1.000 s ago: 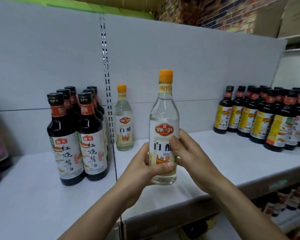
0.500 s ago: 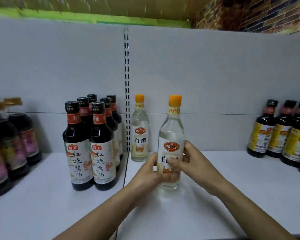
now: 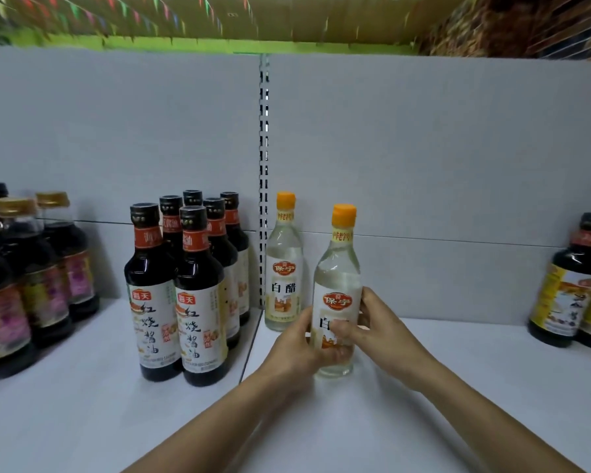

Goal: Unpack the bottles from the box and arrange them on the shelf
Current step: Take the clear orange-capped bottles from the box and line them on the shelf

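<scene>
L hand (image 3: 296,349) & R hand (image 3: 384,337) both wrapped round lower body of clear vinegar bottle (image 3: 336,278): orange cap, label 保宁, 白 showing. Upright, base down at white shelf (image 3: 423,414). Just behind-left: twin bottle (image 3: 284,264), 保宁 白醋. Further left, dark soy bottles (image 3: 156,302), 海天 红烧酱油.

clear vinegar bottle (image 3: 336,285) upright on white shelf (image 3: 423,404), gripped by left hand (image 3: 296,346) and right hand (image 3: 379,332)
</scene>
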### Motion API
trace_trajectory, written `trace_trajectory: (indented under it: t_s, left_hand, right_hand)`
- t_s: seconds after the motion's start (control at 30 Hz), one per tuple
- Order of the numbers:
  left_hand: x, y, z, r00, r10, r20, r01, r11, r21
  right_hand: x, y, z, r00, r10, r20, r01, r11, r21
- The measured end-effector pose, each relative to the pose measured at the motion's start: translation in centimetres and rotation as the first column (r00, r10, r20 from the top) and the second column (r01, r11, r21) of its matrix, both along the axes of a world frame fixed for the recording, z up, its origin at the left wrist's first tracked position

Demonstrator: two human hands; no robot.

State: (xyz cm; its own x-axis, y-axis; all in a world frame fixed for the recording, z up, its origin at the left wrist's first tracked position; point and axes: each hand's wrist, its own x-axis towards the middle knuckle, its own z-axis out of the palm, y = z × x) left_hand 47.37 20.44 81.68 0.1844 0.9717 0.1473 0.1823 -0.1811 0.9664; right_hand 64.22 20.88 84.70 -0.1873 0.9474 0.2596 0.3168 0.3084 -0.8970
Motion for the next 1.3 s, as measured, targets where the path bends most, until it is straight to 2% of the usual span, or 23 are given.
trace_trajectory:
  t_s: [0.17, 0.27, 0.4, 0.57, 0.63, 0.8, 0.97, 1.3]
  left_hand:
    - [-0.7, 0.4, 0.1, 0.983, 0.128, -0.132, -0.118, 0.990, 0.081]
    - [-1.9, 0.5, -0.1, 0.907, 0.311, -0.282, -0.261, 0.944, 0.204]
    - [-2.6, 0.9, -0.4, 0.855, 0.456, -0.246, -0.407, 0.885, 0.226]
    - [-2.6, 2.7, 0.4, 0.883, 0.424, -0.200, -0.408, 0.905, 0.120]
    - [-2.6, 3.2, 0.5, 0.892, 0.415, -0.182, -0.401, 0.910, 0.109]
    - [-3.1, 3.7, -0.4, 0.880, 0.424, -0.213, -0.397, 0.904, 0.161]
    - [-3.3, 4.1, -1.1, 0.856, 0.467, -0.223, -0.427, 0.880, 0.208]
    - [-3.4, 4.4, -1.5, 0.856, 0.467, -0.220, -0.426, 0.880, 0.210]
  right_hand:
    - [-0.1, 1.7, -0.1, 0.999, 0.040, 0.024, -0.040, 0.999, -0.002]
    - [-0.1, 2.9, -0.2, 0.999, 0.021, 0.045, -0.021, 1.000, 0.005]
    - [-0.3, 4.8, -0.8, 1.000, -0.009, -0.018, 0.009, 1.000, -0.019]
    - [-1.0, 6.8, -1.3, 0.999, 0.019, -0.044, -0.020, 0.999, -0.032]
    - [-1.2, 7.3, -1.9, 1.000, 0.022, -0.003, -0.022, 0.999, -0.030]
    - [-1.7, 7.5, -4.2, 0.991, 0.054, 0.121, -0.048, 0.997, -0.053]
    - [-2.1, 7.9, -4.8, 0.995, 0.007, 0.101, -0.003, 0.999, -0.033]
    - [-2.4, 7.7, -5.8, 0.984, -0.067, 0.167, 0.058, 0.997, 0.057]
